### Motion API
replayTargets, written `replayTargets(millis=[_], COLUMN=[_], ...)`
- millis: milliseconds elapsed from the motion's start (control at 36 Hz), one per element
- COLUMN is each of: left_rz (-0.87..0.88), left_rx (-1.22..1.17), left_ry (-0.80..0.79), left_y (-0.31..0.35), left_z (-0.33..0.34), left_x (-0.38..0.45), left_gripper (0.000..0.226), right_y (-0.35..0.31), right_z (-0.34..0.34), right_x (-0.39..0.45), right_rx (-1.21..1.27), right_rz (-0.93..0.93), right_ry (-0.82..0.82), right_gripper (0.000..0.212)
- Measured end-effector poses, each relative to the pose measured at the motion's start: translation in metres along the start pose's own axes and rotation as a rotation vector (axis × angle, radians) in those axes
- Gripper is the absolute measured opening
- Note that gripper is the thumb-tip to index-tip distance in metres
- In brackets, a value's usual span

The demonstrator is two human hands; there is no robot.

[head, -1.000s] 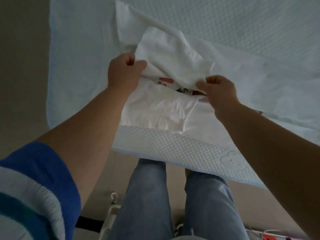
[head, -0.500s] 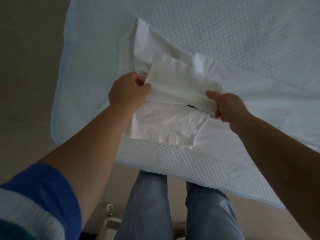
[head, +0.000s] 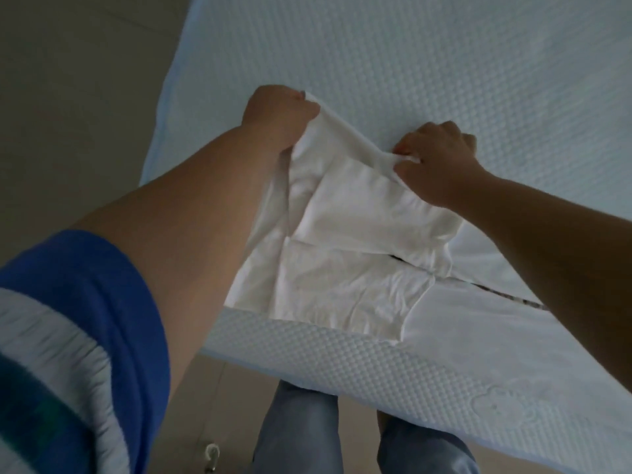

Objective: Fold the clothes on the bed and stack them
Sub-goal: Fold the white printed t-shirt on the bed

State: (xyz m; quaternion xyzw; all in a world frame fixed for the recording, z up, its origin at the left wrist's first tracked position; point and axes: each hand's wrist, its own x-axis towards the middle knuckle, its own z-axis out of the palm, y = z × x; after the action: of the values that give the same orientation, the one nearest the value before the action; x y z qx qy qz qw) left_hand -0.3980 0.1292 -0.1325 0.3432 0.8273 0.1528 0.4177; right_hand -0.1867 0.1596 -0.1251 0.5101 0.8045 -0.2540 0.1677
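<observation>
You're mid-fold on a white cotton garment (head: 359,254) at the near edge of the pale blue quilted bed (head: 444,80), centre of the frame.

Your left hand (head: 277,114) grips its far left corner in curled fingers; your right hand (head: 437,162) pinches the far edge, centre right. The folded panel is laid over but not smoothed, so this fold looks unfinished. No stack shows, so stacking appears to remain.

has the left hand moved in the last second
Yes. The left hand, gripping the white garment, has carried the fold away from the mattress's near edge, farther onto the bed.
</observation>
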Motion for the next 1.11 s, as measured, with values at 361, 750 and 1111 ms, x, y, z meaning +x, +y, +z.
replayTargets(millis=[361,750,1111], left_rz=[-0.018,0.025,0.133], left_rx=[-0.282,-0.054,-0.162], left_ry=[0.224,0.156,0.071], left_y=[-0.025,-0.057,-0.045], left_z=[0.007,0.018,0.027], left_x=[-0.01,-0.068,-0.084], left_gripper=[0.032,0.043,0.052], right_y=[-0.014,-0.029,-0.016], right_z=[0.01,0.04,0.011], right_x=[0.008,-0.021,-0.016], right_rx=[0.213,0.108,0.634], right_rz=[0.159,0.004,0.102], right_ry=[0.298,0.159,0.15], right_gripper=[0.03,0.052,0.006])
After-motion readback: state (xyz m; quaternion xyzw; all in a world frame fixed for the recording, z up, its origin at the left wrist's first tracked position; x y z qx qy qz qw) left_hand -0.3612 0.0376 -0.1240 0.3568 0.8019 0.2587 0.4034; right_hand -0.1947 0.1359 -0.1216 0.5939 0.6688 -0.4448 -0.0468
